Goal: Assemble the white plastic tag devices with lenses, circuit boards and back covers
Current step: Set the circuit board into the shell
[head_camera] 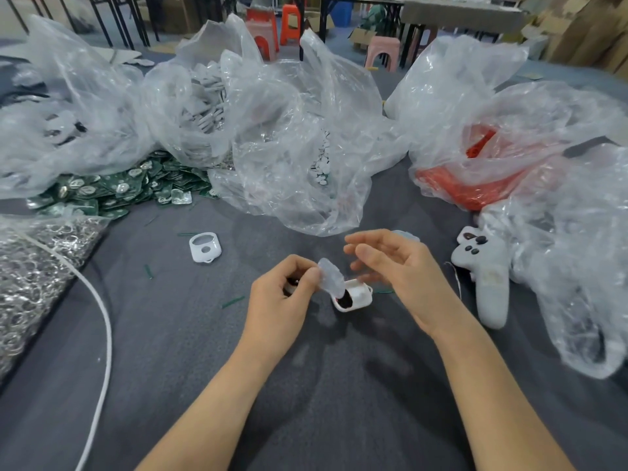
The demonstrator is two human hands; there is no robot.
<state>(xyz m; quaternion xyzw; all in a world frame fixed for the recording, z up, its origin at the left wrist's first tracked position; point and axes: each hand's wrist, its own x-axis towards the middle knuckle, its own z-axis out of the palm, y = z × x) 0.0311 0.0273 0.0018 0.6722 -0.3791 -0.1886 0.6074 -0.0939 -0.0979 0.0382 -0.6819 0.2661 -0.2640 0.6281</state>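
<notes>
Table centre: tag housing lies on the cloth, between left hand and right hand. Lens piece is pinched in the left fingers, just above the housing's left end. Second housing sits apart, left of the hands. Circuit boards are heaped far left, partly under a bag. Ring bag is at the near left, with a cord across its right side. Handset, possibly a controller, lies right of the hands, against more bags.

Two forearms — both bare
</notes>
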